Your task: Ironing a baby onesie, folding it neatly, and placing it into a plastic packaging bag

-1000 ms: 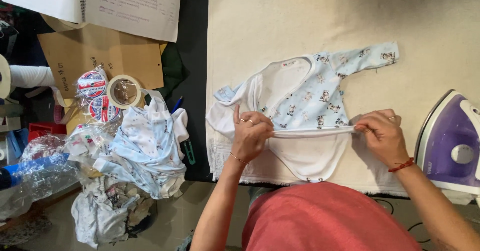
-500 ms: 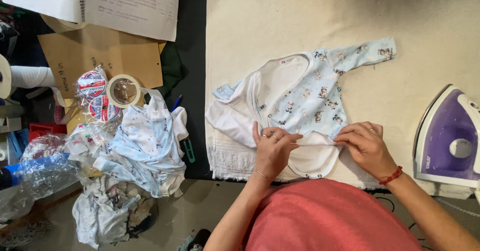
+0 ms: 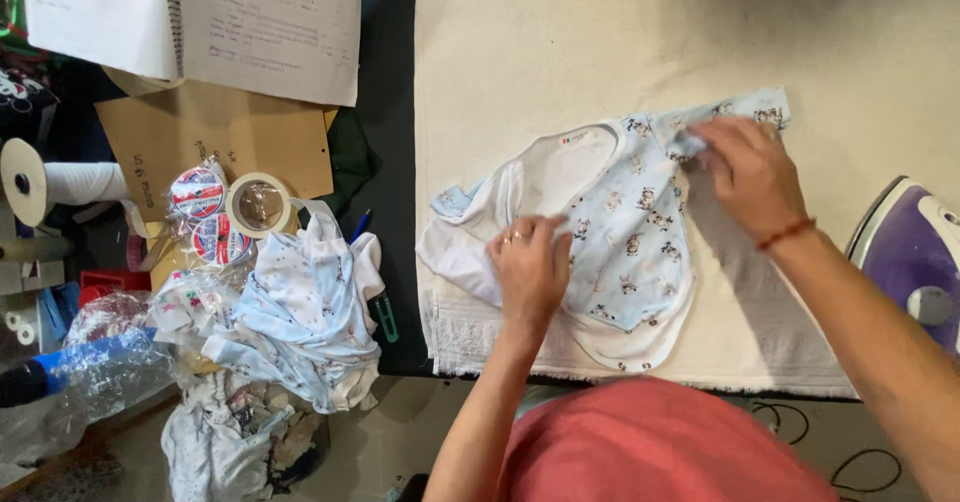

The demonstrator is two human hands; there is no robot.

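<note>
Left hand now flat and palm-down on the middle of the baby garment, fingers spread wide, pinning rather than gripping; a ring visible on one finger. Right hand now up at the far right sleeve, fingers curled over the cloth near the shoulder seam, red cord on the wrist; whether pinching the sleeve or only pressing it, cannot tell. A second ago both hands down at the near hem, stretching it between them; half a second ago both close together on the lower front panel. Since then: hem released, printed front panel laid over the white inner side, left hand shifted up and left to the chest, right hand travelled far and right to the sleeve. Meaning, by judgement: lower edge already dealt with, attention moved to the sleeve, body held steady meanwhile. Garment lying spread on the cream padded cloth, roughly at its centre, neckline towards the far left, rounded hem towards the near edge. Purple iron resting at the right edge of the cloth, well apart from both hands. Off to the left: heap of similar pale blue garments, roll of tape, open spiral notebook, brown cardboard, white spool.
</note>
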